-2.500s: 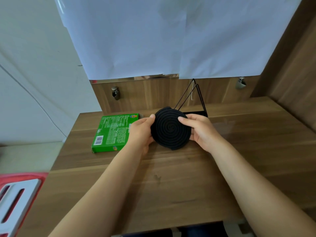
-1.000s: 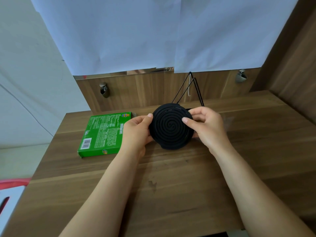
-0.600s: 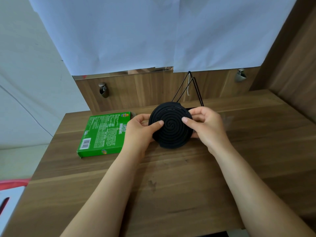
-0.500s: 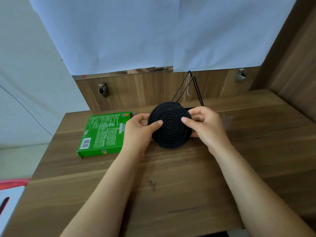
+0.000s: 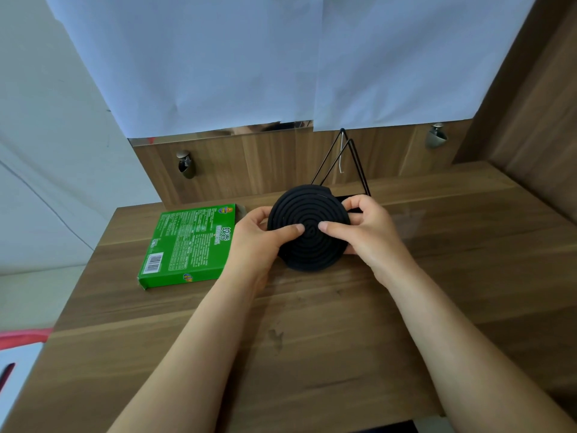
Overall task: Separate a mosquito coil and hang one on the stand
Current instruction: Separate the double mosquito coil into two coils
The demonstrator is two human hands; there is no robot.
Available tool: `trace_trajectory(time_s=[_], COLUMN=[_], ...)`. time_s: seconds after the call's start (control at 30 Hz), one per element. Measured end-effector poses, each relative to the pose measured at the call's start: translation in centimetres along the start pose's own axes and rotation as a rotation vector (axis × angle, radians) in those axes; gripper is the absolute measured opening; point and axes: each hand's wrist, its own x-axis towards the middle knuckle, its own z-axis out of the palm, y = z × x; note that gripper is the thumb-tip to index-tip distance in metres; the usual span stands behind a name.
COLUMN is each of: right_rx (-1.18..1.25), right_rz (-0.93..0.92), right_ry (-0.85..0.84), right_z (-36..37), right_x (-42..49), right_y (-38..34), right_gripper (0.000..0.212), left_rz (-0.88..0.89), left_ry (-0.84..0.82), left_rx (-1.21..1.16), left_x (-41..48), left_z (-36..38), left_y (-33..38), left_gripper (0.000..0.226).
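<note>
Black mosquito coil [image 5: 309,250] held on edge above the table [image 5: 312,354], back middle, just in front of the wire stand [image 5: 360,166]. Left hand [image 5: 256,239] and right hand [image 5: 368,235] clamped on opposite rims, thumbs pressed near centre. Looks unsplit: one disc, no gap visible. Separation not done, hanging not started. No coil on stand. Green box [image 5: 190,242] by the left edge.

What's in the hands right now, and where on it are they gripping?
Both hands hold the round black spiral mosquito coil: the left hand pinches its left edge, the right hand its right edge, both thumbs pressing near the centre.
</note>
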Motion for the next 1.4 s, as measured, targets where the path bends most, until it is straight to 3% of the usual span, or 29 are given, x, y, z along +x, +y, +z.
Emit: trace_trajectory(time_s=[0.27, 0.57, 0.73, 1.4], right_rx=[-0.04, -0.216, -0.245, -0.208], right_rz=[-0.035, -0.161, -0.232, -0.257], right_ry=[0.049, 0.111, 0.174, 0.139], right_z=[0.3, 0.63, 0.46, 0.0], right_x=[-0.16, -0.33, -0.37, -0.43], right_y=[-0.12, 0.2, 0.0, -0.47], right_gripper=[0.032, 0.032, 0.025, 0.026], left_rz=[-0.091, 0.063, 0.082, -0.189], left_ry=[-0.056, 0.027, 0.047, 0.082], left_rx=[-0.136, 0.113, 0.14, -0.135], left_x=[-0.11, -0.09, 0.02, 0.65], left_z=[0.27, 0.25, 0.14, 0.02], left_y=[0.05, -0.24, -0.29, 0.16], left_gripper=[0.042, 0.021, 0.02, 0.025])
